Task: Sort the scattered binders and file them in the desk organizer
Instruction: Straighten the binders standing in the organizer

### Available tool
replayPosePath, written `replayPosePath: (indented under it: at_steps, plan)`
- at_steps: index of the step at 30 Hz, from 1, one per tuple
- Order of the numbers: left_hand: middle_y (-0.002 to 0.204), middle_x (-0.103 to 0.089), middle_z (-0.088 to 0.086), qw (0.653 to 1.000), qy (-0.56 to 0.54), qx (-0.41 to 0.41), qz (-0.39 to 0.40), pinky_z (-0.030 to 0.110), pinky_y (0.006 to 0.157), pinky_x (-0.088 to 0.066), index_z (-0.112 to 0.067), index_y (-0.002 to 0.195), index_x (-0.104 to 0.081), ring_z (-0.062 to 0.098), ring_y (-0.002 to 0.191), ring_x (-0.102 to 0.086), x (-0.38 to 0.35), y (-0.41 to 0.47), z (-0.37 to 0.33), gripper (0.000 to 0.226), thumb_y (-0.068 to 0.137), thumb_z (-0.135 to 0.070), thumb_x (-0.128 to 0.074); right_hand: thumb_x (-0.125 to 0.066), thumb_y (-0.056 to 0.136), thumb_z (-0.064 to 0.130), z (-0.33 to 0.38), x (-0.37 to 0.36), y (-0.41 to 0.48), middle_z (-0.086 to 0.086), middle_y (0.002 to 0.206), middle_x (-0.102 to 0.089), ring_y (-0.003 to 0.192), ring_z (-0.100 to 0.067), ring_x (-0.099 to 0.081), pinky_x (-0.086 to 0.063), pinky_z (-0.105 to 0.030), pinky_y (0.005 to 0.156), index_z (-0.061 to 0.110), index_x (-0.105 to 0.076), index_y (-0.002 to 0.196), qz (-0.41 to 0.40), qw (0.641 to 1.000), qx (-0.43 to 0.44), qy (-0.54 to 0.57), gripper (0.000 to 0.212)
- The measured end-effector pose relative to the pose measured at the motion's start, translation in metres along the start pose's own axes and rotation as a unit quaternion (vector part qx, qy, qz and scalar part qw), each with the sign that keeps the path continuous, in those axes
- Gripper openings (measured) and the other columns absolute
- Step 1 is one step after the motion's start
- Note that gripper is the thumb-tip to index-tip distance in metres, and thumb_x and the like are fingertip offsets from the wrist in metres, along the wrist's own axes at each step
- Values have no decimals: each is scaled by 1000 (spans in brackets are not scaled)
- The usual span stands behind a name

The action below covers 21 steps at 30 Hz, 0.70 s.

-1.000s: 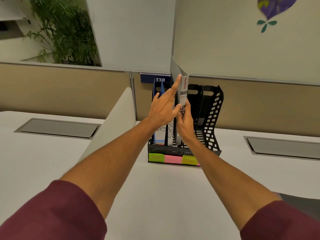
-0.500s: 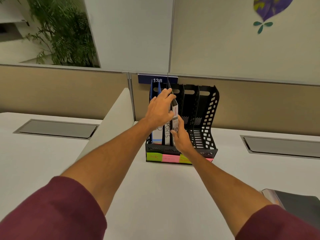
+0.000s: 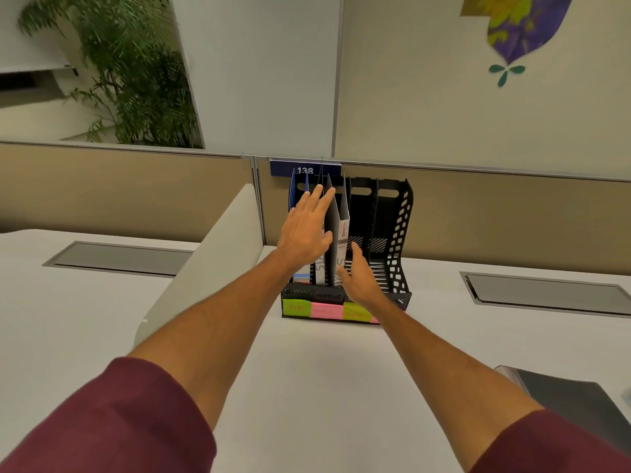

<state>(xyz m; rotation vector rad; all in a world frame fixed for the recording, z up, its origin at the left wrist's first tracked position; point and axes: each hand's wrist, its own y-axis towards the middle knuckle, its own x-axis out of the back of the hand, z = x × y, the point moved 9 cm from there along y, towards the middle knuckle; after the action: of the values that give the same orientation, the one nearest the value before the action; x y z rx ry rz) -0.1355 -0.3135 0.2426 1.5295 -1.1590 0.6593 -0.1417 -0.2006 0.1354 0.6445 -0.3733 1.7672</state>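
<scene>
At twelve o'clock on the counter (image 3: 307,387), the white-spined binder (image 3: 343,233) stands upright in the desk organizer (image 3: 392,233). The left grip (image 3: 307,230) rests straight fingers on its cover. The right grip (image 3: 358,281), relaxed, holds nothing. The binder looks stiff, light and slick, so take it by the spine. The slots toward one o'clock are free, and a dark binder (image 3: 573,397) lies at four o'clock.

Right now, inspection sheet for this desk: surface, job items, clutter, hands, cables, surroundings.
Surface: white desk, two flush hatches.
Job's things: black organizer at the partition; binders upright in its left slots, white-spined binder rightmost; right two slots look empty; dark binder flat at near right.
Clutter: sticky notes on organizer front.
Hands: left hand open, straight fingers against binders; right hand open beside white spine, contact unclear.
Cables: nothing seen.
Surroundings: plate 138, plant.
</scene>
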Motion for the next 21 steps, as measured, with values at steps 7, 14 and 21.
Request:
replayPosePath:
  at_steps: [7,14,21]
  plan:
    - [160,-10,5,998,35,50,-12,50,118,-18,-20,152,-13,27,147,-10,1,-65,-28,72,93,-32,-53,-47,99,30,-7,22,-53,-11,159,-18,146,-23,-17,-18,-35,117,6,-15,151,10,995,18,-102,65]
    - [160,-8,3,991,50,113,58,52,116,-10,-20,152,-14,26,147,-8,-33,-155,-56,66,97,-44,-41,-41,97,47,-27,41,-130,-11,157,-21,145,-26,-19,-23,-43,117,8,-19,150,11,962,36,-271,69]
    - [161,0,2,982,91,108,128,53,117,-1,-24,153,-7,25,148,1,-67,-225,-86,66,97,-54,-28,-26,98,53,-54,50,-198,-8,161,-6,149,-25,-5,-6,-48,119,15,-12,152,25,928,42,-369,68]
